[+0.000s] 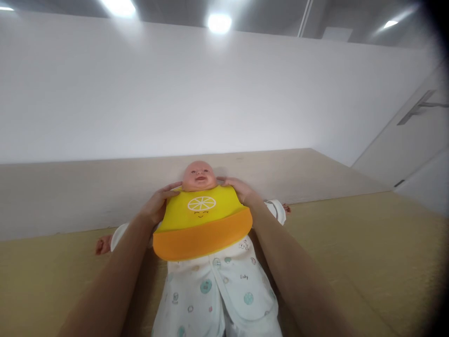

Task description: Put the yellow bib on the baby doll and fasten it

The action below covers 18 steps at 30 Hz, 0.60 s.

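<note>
1. A smooth-looking yellow bib (199, 223) covers the doll's chest; its curved orange pocket (203, 241) hides its inside.
2. The left hand (160, 200) and right hand (239, 188) touch its upper corners; whether they grip is unclear.
3. The doll (199, 173), in white printed clothing (206, 288), rests on a wood-toned surface (351, 238).
4. Beyond: white wall (196, 93), door (414, 145).

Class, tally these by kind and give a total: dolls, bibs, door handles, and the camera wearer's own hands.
Doll: 1
Bib: 1
Door handle: 1
Camera wearer's left hand and right hand: 2
Total: 5
</note>
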Each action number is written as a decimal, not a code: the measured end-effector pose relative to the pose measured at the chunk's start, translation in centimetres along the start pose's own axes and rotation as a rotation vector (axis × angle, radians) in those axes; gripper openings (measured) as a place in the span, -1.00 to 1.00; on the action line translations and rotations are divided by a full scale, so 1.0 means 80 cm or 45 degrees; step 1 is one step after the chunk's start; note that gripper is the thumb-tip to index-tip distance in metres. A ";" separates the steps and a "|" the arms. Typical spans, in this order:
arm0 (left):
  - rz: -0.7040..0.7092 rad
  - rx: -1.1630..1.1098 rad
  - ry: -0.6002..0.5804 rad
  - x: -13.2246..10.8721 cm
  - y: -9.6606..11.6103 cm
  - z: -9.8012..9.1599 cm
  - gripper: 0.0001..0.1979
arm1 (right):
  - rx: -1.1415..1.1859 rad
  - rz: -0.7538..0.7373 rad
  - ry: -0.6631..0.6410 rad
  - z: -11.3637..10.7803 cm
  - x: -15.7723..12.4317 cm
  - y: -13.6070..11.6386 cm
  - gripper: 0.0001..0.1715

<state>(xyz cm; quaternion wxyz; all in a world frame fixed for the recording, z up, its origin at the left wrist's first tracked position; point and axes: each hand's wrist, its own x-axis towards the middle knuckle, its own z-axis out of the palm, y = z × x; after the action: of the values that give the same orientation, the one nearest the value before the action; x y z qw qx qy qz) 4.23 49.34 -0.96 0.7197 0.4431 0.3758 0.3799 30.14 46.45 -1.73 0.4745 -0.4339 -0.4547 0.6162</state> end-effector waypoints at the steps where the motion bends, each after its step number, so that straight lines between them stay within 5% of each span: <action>1: 0.004 0.003 0.010 0.001 0.000 0.000 -0.35 | 0.002 0.002 -0.009 0.000 0.000 0.000 -0.41; 10: 0.039 0.086 0.159 0.001 0.001 0.002 -0.38 | 0.065 -0.033 -0.019 0.002 0.004 0.001 -0.29; 18: 0.309 0.627 0.349 -0.014 -0.006 0.003 -0.61 | 0.010 -0.083 -0.044 -0.008 -0.037 -0.008 -0.28</action>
<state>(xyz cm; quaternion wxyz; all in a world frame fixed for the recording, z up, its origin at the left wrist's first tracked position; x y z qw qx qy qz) 4.03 48.12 -1.08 0.4827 0.5904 0.4945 0.4169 31.40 43.74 -0.95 0.4881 -0.4064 -0.4744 0.6096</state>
